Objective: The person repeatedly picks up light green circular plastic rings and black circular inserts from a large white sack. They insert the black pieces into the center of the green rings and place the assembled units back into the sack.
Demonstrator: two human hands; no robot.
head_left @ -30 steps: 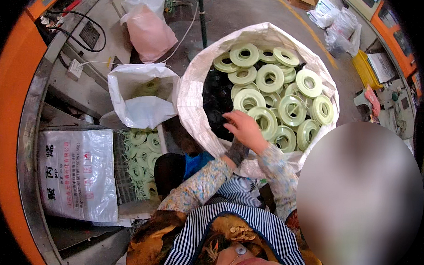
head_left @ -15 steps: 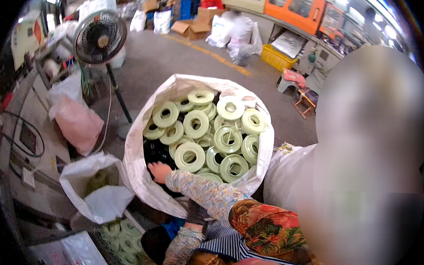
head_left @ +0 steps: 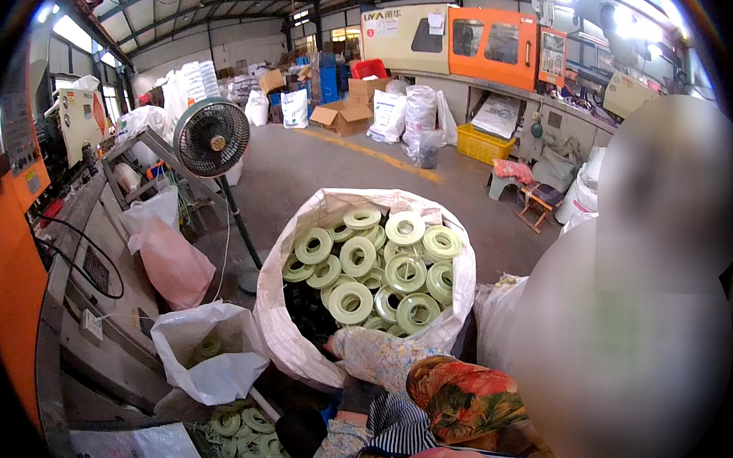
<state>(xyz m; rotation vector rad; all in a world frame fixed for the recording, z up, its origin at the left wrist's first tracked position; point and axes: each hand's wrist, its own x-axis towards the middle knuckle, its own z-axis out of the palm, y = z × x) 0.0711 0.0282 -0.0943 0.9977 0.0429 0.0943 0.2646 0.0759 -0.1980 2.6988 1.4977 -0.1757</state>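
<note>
A large white woven sack (head_left: 272, 327) stands open in front of me, heaped with pale green flanged plastic rings (head_left: 350, 303). Black parts (head_left: 303, 306) show along its left inner side. My right arm, in a speckled sleeve with a floral cover, reaches over the near rim. Only a little of my right hand (head_left: 329, 346) shows, low beside the black parts; its fingers are hidden. Below the sack's near side is my left hand (head_left: 353, 418), visible mainly at the wrist. Its fingers are hidden too, and what they touch cannot be made out.
A smaller white bag (head_left: 208, 377) stands left of the sack, with more pale green rings (head_left: 254, 443) below it. A standing fan (head_left: 214, 139) and a pink bag (head_left: 175, 267) are farther left. Another white sack (head_left: 496, 318) stands at right, beside a large blurred patch.
My view has tilted up, showing more of the hall. My right hand has drawn nearer along the sack's left inside and sunk lower; its fingers, visible before on the black parts, are now hidden.
</note>
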